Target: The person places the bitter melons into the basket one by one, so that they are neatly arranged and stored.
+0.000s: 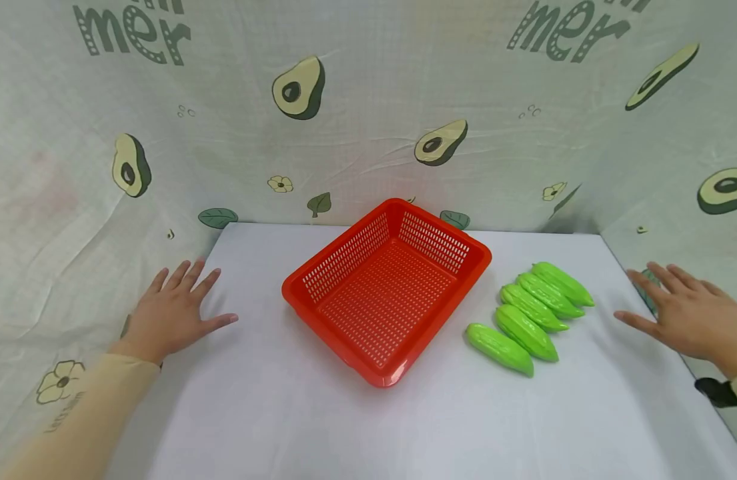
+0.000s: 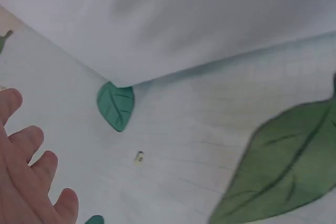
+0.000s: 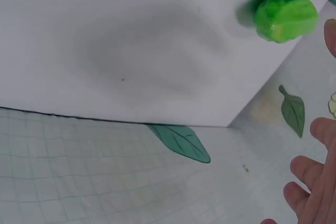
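My left hand (image 1: 175,313) hovers over the left edge of the table, fingers spread and nothing in it. Over the right edge, my right hand (image 1: 689,313) is likewise spread and holds nothing. Between them a red plastic basket (image 1: 296,303) with perforated walls sits at an angle, its inside bare. To its right, several bright green ridged vegetables, like small bitter gourds (image 1: 527,332), lie side by side in a slanting row, nearer to my right hand. The right wrist view shows the ends of two green gourds (image 3: 286,18) near the table edge.
A white table top (image 1: 248,413) carries the basket and gourds. Behind and at both sides hangs a pale cloth (image 1: 368,87) printed with avocados, leaves and lettering. The table's far corner (image 3: 226,121) shows in the right wrist view.
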Motion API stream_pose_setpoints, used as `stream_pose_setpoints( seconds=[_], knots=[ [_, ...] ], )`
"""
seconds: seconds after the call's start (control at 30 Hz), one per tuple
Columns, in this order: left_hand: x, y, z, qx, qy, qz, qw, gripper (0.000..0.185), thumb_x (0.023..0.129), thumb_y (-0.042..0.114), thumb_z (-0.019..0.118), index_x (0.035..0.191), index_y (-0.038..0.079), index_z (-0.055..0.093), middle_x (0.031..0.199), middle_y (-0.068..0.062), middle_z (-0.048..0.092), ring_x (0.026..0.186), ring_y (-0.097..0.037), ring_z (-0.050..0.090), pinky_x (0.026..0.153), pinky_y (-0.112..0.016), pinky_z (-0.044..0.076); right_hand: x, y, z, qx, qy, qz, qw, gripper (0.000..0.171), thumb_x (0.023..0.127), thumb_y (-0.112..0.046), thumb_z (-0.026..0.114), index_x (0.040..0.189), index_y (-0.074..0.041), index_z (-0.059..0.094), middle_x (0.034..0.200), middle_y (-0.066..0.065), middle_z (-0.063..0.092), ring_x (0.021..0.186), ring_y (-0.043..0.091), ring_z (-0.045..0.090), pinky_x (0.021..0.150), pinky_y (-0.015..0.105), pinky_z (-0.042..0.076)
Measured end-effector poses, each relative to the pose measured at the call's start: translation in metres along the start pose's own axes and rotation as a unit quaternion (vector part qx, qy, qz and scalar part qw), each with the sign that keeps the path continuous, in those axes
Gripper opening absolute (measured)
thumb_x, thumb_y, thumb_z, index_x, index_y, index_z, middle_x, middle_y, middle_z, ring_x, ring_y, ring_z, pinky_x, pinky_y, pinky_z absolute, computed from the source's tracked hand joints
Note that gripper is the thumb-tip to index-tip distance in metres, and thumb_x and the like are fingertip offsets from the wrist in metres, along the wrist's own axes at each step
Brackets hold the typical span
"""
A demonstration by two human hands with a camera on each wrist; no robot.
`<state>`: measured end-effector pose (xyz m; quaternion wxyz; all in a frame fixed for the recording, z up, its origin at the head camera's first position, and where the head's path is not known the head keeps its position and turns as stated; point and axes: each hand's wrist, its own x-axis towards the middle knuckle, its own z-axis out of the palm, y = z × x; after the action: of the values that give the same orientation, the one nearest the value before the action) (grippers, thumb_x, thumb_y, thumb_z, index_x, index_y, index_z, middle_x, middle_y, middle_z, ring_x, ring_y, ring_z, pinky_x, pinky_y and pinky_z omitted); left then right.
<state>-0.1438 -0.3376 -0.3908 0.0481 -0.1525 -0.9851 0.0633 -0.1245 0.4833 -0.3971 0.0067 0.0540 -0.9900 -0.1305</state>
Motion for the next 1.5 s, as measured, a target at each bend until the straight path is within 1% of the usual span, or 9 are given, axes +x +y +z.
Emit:
stream_pose_setpoints(
  seconds=[0.2, 0.43, 0.6, 0.7, 0.83, 1.0, 1.17, 1.37, 1.5],
  knots=[
    [0.010, 0.018, -0.006, -0.017, 0.017, 0.012, 0.9996, 0.102, 0.084, 0.080, 0.050, 0.154, 0.006, 0.037, 0.157, -0.028, 0.026, 0.143, -0.049, 0.022, 0.116, -0.064, 0.007, 0.000, -0.008, -0.008, -0.002, 0.011, -0.010, 1.000, 0.094, 0.090, -0.066, 0.057, 0.144, 0.009, 0.037, 0.152, 0.038, 0.021, 0.139, 0.056, 0.019, 0.110, 0.070, 0.013],
    [0.024, 0.048, -0.010, -0.042, 0.005, 0.011, 0.9991, 0.103, 0.084, 0.081, 0.046, 0.159, 0.012, 0.027, 0.162, -0.022, 0.019, 0.147, -0.043, 0.015, 0.117, -0.060, 0.003, 0.000, -0.018, -0.015, 0.012, 0.013, -0.035, 0.999, 0.095, 0.091, -0.067, 0.056, 0.148, 0.006, 0.036, 0.154, 0.036, 0.020, 0.141, 0.054, 0.018, 0.109, 0.070, 0.017],
    [0.032, 0.070, -0.012, -0.057, 0.015, 0.027, 0.9979, 0.102, 0.084, 0.079, 0.050, 0.159, 0.014, 0.026, 0.162, -0.019, 0.020, 0.147, -0.041, 0.017, 0.116, -0.061, 0.012, 0.001, -0.028, -0.018, 0.027, 0.024, -0.057, 0.998, 0.094, 0.091, -0.066, 0.057, 0.151, 0.002, 0.035, 0.155, 0.034, 0.021, 0.142, 0.053, 0.018, 0.109, 0.069, 0.018],
    [0.037, 0.079, -0.010, -0.065, 0.013, 0.039, 0.9971, 0.102, 0.085, 0.080, 0.048, 0.159, 0.014, 0.026, 0.163, -0.018, 0.020, 0.148, -0.039, 0.017, 0.117, -0.060, 0.013, 0.000, -0.037, -0.020, 0.040, 0.035, -0.070, 0.996, 0.093, 0.091, -0.064, 0.059, 0.153, 0.000, 0.033, 0.156, 0.033, 0.021, 0.143, 0.052, 0.017, 0.111, 0.068, 0.013],
    [0.043, 0.087, -0.007, -0.074, 0.000, 0.044, 0.9963, 0.103, 0.085, 0.083, 0.042, 0.160, 0.015, 0.025, 0.163, -0.017, 0.019, 0.149, -0.038, 0.016, 0.118, -0.058, 0.012, -0.001, -0.051, -0.025, 0.054, 0.054, -0.099, 0.992, 0.091, 0.090, -0.062, 0.062, 0.154, -0.004, 0.034, 0.155, 0.030, 0.027, 0.144, 0.048, 0.019, 0.114, 0.065, 0.011],
    [0.045, 0.096, -0.005, -0.091, -0.009, 0.052, 0.9944, 0.102, 0.085, 0.082, 0.045, 0.159, 0.014, 0.026, 0.162, -0.017, 0.022, 0.148, -0.039, 0.018, 0.118, -0.057, 0.013, -0.002, -0.074, -0.032, 0.068, 0.075, -0.131, 0.986, 0.091, 0.086, -0.060, 0.068, 0.154, -0.008, 0.037, 0.154, 0.027, 0.033, 0.142, 0.047, 0.026, 0.111, 0.065, 0.022],
    [0.047, 0.101, -0.002, -0.105, -0.013, 0.056, 0.9928, 0.104, 0.084, 0.082, 0.046, 0.159, 0.013, 0.027, 0.161, -0.018, 0.024, 0.148, -0.039, 0.019, 0.118, -0.056, 0.013, -0.001, -0.101, -0.035, 0.077, 0.077, -0.149, 0.983, 0.090, 0.084, -0.062, 0.069, 0.151, -0.008, 0.041, 0.154, 0.024, 0.035, 0.138, 0.047, 0.031, 0.109, 0.063, 0.027],
    [0.049, 0.104, 0.005, -0.114, -0.023, 0.059, 0.9914, 0.107, 0.082, 0.085, 0.042, 0.159, 0.011, 0.027, 0.161, -0.016, 0.026, 0.148, -0.038, 0.018, 0.119, -0.055, 0.013, -0.002, -0.127, -0.038, 0.092, 0.082, -0.180, 0.976, 0.089, 0.085, -0.063, 0.069, 0.152, -0.010, 0.041, 0.152, 0.023, 0.037, 0.136, 0.045, 0.034, 0.106, 0.062, 0.033],
    [0.049, 0.106, 0.009, -0.124, -0.017, 0.062, 0.9902, 0.107, 0.082, 0.084, 0.045, 0.158, 0.011, 0.029, 0.161, -0.015, 0.028, 0.148, -0.037, 0.020, 0.118, -0.054, 0.015, -0.003, -0.143, -0.038, 0.111, 0.081, -0.195, 0.971, 0.088, 0.086, -0.062, 0.068, 0.153, -0.013, 0.041, 0.151, 0.020, 0.039, 0.136, 0.042, 0.037, 0.105, 0.062, 0.036]
  ],
)
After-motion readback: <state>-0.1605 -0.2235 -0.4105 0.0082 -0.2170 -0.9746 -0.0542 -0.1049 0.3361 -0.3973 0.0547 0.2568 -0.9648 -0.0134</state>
